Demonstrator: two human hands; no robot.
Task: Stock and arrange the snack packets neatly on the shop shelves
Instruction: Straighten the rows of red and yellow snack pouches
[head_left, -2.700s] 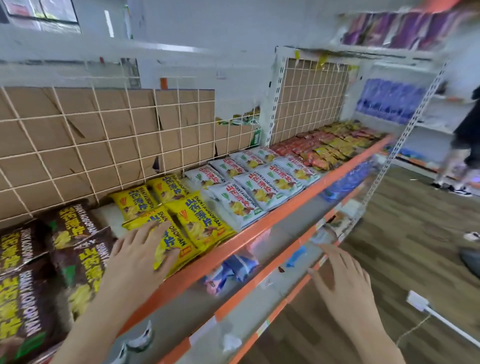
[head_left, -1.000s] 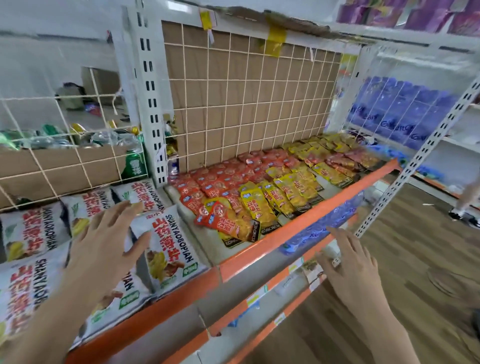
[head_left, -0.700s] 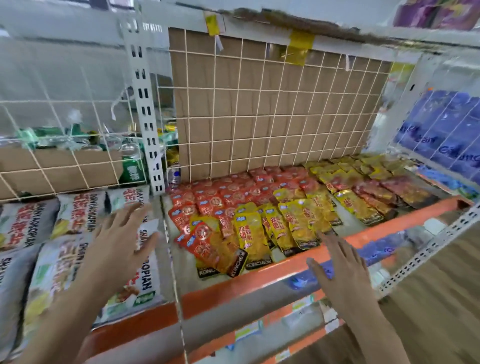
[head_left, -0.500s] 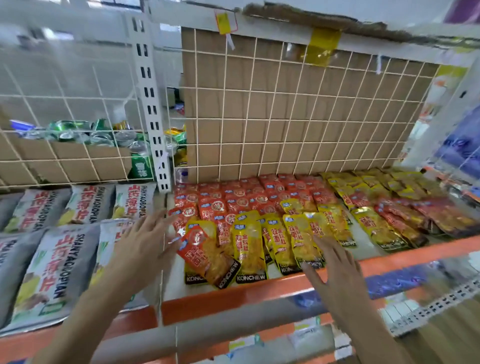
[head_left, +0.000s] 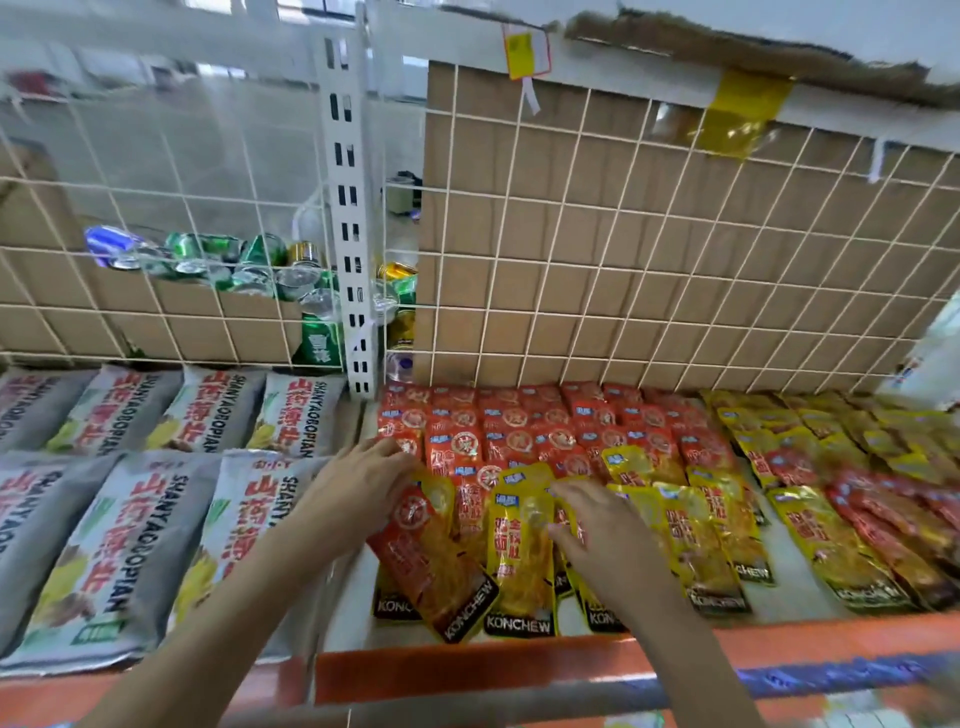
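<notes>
A white slotted metal upright post (head_left: 353, 234) splits the orange-edged shelf (head_left: 519, 670). Just right of the post's foot and nearer the camera, the left hand (head_left: 363, 483) lies at the top of a long red-and-clear Konchew snack packet (head_left: 431, 566), which sits askew over its neighbours. Its fingers bend over the packet's upper edge, but I cannot tell whether they pinch it. Further right of the post, the right hand (head_left: 608, 540) rests palm down with relaxed, spread fingers on a yellow Konchew snack packet (head_left: 519, 561), gripping nothing. Behind both hands, right of the post, lie rows of small red packets (head_left: 519, 426), then yellow packets (head_left: 831, 441) further right. Left of the post lie flat grey Shanyaobopian bags (head_left: 119, 545). Green and silver drink cans (head_left: 234, 260) stand behind the white wire grid (head_left: 156, 234) left of the post.
</notes>
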